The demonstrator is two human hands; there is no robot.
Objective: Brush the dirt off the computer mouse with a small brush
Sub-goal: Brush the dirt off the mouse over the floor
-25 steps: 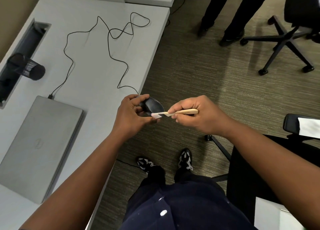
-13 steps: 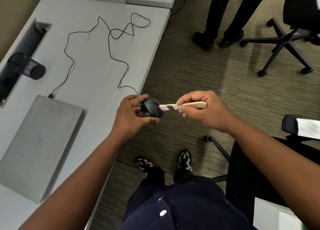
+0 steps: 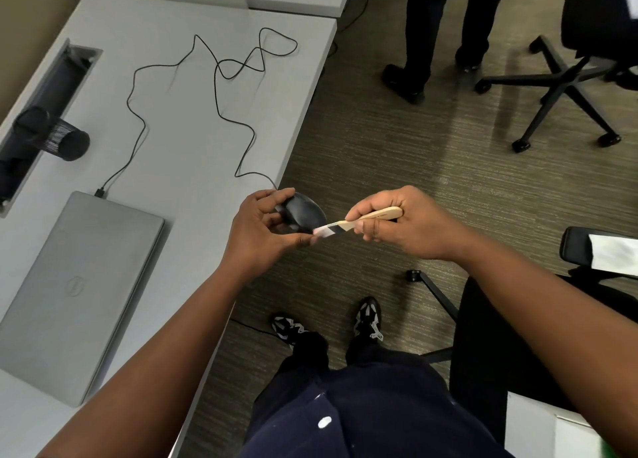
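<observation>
Left hand (image 3: 262, 231) curls around the computer mouse (image 3: 303, 212), held in the air just off the desk's (image 3: 193, 140) right edge, while right hand (image 3: 404, 226) grips the small brush (image 3: 359, 220), bristles touching the mouse; we judge brushing mid-course, remaining dirt too small to tell.

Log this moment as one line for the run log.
left hand holds mouse | right hand grips brush | bristles at mouse edge | held beside desk

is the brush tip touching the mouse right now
Touching. In the head view the bristles of the brush meet the near edge of the mouse with no gap showing.
</observation>
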